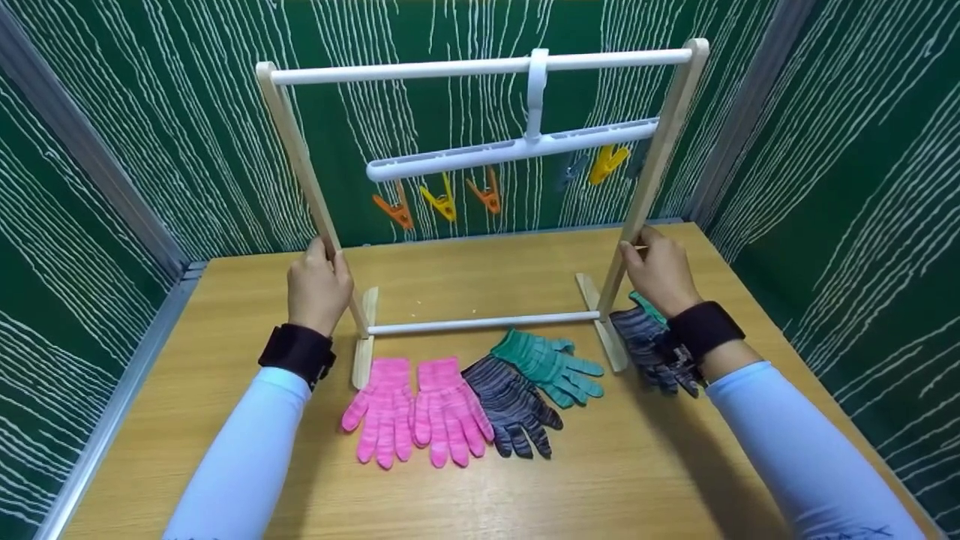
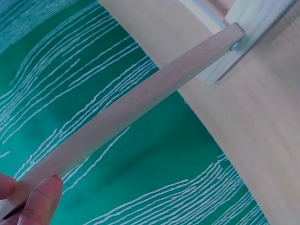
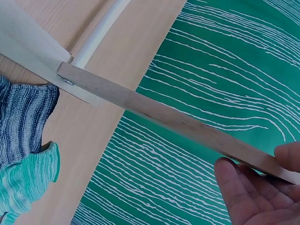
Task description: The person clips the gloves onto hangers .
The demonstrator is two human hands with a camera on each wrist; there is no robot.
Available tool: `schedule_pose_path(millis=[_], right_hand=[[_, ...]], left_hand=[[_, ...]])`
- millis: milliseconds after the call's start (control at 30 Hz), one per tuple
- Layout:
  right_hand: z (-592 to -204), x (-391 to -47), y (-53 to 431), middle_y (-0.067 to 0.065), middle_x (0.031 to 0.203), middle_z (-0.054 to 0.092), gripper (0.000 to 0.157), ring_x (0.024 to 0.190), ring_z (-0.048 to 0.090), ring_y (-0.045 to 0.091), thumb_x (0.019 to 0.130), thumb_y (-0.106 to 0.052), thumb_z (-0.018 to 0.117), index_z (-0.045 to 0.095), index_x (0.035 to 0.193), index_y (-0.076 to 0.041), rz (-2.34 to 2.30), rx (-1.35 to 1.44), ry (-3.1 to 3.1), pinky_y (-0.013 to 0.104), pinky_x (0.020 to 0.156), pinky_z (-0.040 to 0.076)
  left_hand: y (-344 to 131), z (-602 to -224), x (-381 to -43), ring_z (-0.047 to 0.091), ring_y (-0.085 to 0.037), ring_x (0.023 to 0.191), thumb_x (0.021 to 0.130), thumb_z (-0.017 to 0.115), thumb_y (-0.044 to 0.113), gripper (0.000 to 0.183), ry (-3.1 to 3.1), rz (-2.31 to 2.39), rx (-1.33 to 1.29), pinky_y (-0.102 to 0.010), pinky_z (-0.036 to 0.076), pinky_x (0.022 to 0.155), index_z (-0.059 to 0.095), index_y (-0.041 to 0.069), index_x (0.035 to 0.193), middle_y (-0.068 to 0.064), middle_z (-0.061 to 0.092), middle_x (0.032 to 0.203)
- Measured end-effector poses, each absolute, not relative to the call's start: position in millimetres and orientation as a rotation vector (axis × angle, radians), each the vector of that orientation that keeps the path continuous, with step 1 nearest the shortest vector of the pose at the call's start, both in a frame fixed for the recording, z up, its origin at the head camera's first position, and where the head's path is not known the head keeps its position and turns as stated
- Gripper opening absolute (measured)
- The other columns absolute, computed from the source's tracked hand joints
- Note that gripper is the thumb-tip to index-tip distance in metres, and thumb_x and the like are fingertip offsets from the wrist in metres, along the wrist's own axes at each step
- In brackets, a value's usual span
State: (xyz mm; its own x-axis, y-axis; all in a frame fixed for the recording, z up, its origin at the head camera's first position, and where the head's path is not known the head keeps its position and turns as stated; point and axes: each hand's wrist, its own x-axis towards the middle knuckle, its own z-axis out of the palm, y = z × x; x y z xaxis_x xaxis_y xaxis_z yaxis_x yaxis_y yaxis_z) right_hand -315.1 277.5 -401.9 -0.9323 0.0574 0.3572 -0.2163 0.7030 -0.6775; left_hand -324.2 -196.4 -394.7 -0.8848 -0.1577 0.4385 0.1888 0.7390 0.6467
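Observation:
A wooden rack (image 1: 480, 70) stands upright on the table, with a white clip hanger (image 1: 517, 148) hooked over its top bar. My left hand (image 1: 319, 289) grips the rack's left post (image 2: 126, 108) between thumb and fingers. On the other side my right hand (image 1: 664, 274) holds the right post (image 3: 178, 123) about midway up. From the hanger dangle an orange clothespin (image 1: 394, 208), a yellow clothespin (image 1: 441, 199), another orange clothespin (image 1: 486, 193), a blue clothespin (image 1: 571, 171) and a second yellow one (image 1: 607, 163). The right post partly covers the hanger's right end.
In front of the rack lie two pink gloves (image 1: 452, 412), a dark grey glove (image 1: 511, 405) and a green glove (image 1: 551, 364). Right of the rack's foot, another dark glove (image 1: 646, 345) and some green fabric (image 3: 30, 180) are partly hidden by my wrist. Green walls (image 1: 862, 150) enclose the table (image 1: 480, 495).

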Motion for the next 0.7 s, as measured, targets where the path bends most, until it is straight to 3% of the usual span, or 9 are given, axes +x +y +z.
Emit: schedule_pose_path(millis=[100, 167, 233, 300, 400, 533, 700], right_hand=[[-400.9, -313.8, 277.1, 0.036, 0.124, 0.071, 0.034, 0.112, 0.075, 0.05, 0.113, -0.017, 0.057, 0.065, 0.127, 0.013, 1.095, 0.128, -2.554, 0.034, 0.078, 0.064], [-400.1, -312.4, 276.7, 0.034, 0.123, 0.072, 0.034, 0.113, 0.074, 0.049, 0.111, -0.02, 0.062, 0.066, 0.124, 0.011, 1.1, 0.123, -2.55, 0.051, 0.086, 0.065], [-398.6, -310.6, 276.2, 0.033, 0.122, 0.073, 0.034, 0.114, 0.074, 0.048, 0.109, -0.023, 0.066, 0.067, 0.122, 0.009, 1.104, 0.118, -2.544, 0.061, 0.093, 0.062], [-396.6, -308.1, 275.7, 0.031, 0.121, 0.074, 0.035, 0.112, 0.075, 0.046, 0.107, -0.025, 0.07, 0.069, 0.122, 0.007, 1.087, 0.099, -2.542, 0.056, 0.09, 0.064], [-393.5, -303.6, 275.0, 0.028, 0.117, 0.076, 0.037, 0.109, 0.077, 0.043, 0.106, -0.028, 0.072, 0.072, 0.123, 0.005, 1.062, 0.075, -2.524, 0.034, 0.08, 0.064], [-391.7, -298.3, 274.4, 0.027, 0.11, 0.078, 0.04, 0.1, 0.077, 0.041, 0.104, -0.03, 0.074, 0.075, 0.122, 0.005, 1.035, 0.033, -2.479, 0.009, 0.065, 0.046], [-392.7, -292.9, 274.8, 0.026, 0.102, 0.079, 0.043, 0.09, 0.074, 0.038, 0.103, -0.035, 0.076, 0.078, 0.113, 0.007, 0.969, -0.021, -2.448, 0.009, 0.062, 0.041]], left_hand=[[-197.1, -395.3, -323.8, 0.075, -0.043, 0.105, 0.113, 0.052, 0.011, 0.029, -2.461, -0.975, -0.029, -0.055, 0.064, 0.092, 0.061, -0.011, 0.128, -0.032, 0.073, 0.116], [-197.8, -395.9, -323.8, 0.075, -0.043, 0.1, 0.112, 0.053, 0.01, 0.027, -2.448, -0.953, -0.044, -0.055, 0.065, 0.087, 0.062, -0.012, 0.126, -0.032, 0.073, 0.113], [-198.3, -396.2, -323.9, 0.075, -0.044, 0.097, 0.111, 0.054, 0.009, 0.026, -2.432, -0.933, -0.057, -0.056, 0.064, 0.084, 0.062, -0.012, 0.124, -0.033, 0.073, 0.111], [-198.9, -396.8, -324.3, 0.076, -0.045, 0.095, 0.11, 0.056, 0.008, 0.025, -2.414, -0.914, -0.064, -0.056, 0.064, 0.08, 0.063, -0.013, 0.122, -0.034, 0.073, 0.108], [-198.8, -396.2, -324.6, 0.076, -0.045, 0.099, 0.11, 0.056, 0.008, 0.026, -2.42, -0.933, -0.053, -0.057, 0.064, 0.084, 0.062, -0.013, 0.124, -0.034, 0.073, 0.111], [-198.4, -395.9, -324.8, 0.076, -0.044, 0.103, 0.111, 0.055, 0.009, 0.028, -2.427, -0.953, -0.045, -0.056, 0.065, 0.086, 0.062, -0.013, 0.127, -0.033, 0.073, 0.113], [-197.5, -395.2, -323.4, 0.076, -0.044, 0.104, 0.112, 0.053, 0.01, 0.03, -2.442, -0.963, -0.043, -0.056, 0.065, 0.088, 0.061, -0.013, 0.129, -0.033, 0.073, 0.115]])
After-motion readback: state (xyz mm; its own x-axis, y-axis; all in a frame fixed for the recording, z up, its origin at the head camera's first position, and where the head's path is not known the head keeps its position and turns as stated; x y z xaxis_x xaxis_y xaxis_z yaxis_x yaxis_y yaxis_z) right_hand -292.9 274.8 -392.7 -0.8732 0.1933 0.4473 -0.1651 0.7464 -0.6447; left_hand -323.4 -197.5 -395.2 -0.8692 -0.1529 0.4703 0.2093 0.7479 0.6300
